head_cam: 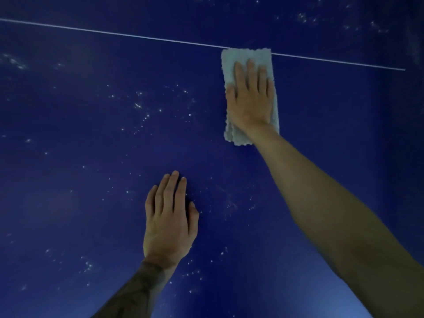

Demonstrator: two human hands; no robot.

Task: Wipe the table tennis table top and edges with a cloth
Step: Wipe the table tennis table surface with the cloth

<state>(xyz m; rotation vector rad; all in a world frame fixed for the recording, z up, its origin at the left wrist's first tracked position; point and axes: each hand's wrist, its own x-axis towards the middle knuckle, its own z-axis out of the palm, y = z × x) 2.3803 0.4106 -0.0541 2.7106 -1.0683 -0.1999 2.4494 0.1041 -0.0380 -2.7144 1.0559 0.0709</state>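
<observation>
The dark blue table tennis table top [91,145] fills the whole view. A folded pale grey cloth [241,58] lies flat on it at the upper right, its far end touching the thin white centre line [114,34]. My right hand [251,99] presses flat on the cloth with straight fingers, arm stretched out. My left hand [171,219] rests flat on the bare table surface, lower and to the left of the cloth, fingers straight and close together.
White specks and dusty smudges [140,106] dot the blue surface, mostly left of the cloth and around my left hand. The white line runs from the upper left down to the right. No table edge shows clearly.
</observation>
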